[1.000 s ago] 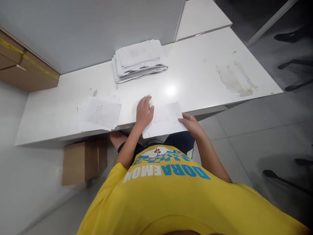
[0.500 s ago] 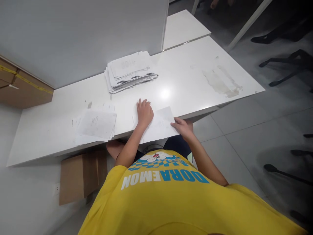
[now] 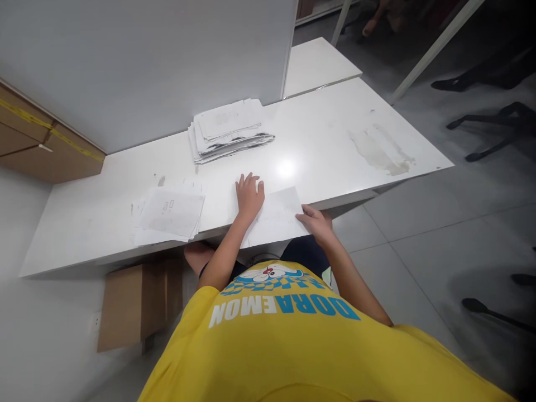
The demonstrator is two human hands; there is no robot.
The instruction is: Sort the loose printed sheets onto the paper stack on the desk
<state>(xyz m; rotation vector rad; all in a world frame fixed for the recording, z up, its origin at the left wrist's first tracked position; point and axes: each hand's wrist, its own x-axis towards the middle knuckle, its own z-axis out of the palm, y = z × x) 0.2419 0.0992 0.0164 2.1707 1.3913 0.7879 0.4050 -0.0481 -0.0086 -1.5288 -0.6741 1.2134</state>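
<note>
A white sheet of paper (image 3: pixel 278 215) lies at the near edge of the white table (image 3: pixel 335 145), partly hanging over it. My left hand (image 3: pixel 249 195) rests flat on the sheet's left part, fingers stretched out and slightly apart. At the sheet's right near corner my right hand (image 3: pixel 316 222) pinches the paper's edge with curled fingers. A small pile of printed sheets (image 3: pixel 170 215) sits to the left of my left hand. Further back stands a thicker stack of papers (image 3: pixel 228 130), close to the grey partition.
A grey partition (image 3: pixel 146 61) closes the back of the table. Cardboard boxes stand under the table (image 3: pixel 138 301) and at the far left (image 3: pixel 37 139). A stained patch (image 3: pixel 379 151) marks the table's right part. Dark chair legs (image 3: pixel 489 128) spread over the tiled floor at right.
My left hand went from curled to lying flat with fingers stretched on the sheet. My right hand stays at the sheet's right corner. The view shifted a little.
</note>
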